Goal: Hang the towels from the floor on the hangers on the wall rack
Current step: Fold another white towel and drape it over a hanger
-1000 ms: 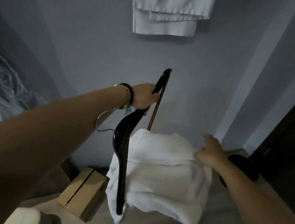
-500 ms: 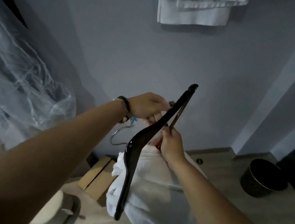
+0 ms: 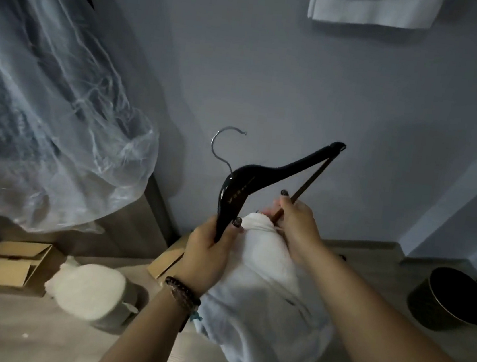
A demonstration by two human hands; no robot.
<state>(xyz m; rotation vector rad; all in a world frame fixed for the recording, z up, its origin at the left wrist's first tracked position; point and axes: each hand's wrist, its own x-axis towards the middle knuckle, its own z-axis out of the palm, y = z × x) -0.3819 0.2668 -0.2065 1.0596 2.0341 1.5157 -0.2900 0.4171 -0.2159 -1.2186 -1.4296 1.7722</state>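
The left hand grips the lower arm of the black hanger, fingers curled round it, thumb across the front. The right hand pinches the hanger's brown bar near its lower end. The towel hangs bunched over that bar between the 2 hands and drapes down past the wrists. The hanger is tilted, hook pointing up-left (free of any rack). Another towel hangs on the wall above. On the floor lie a rolled towel, 2 boxes and a dark bin.
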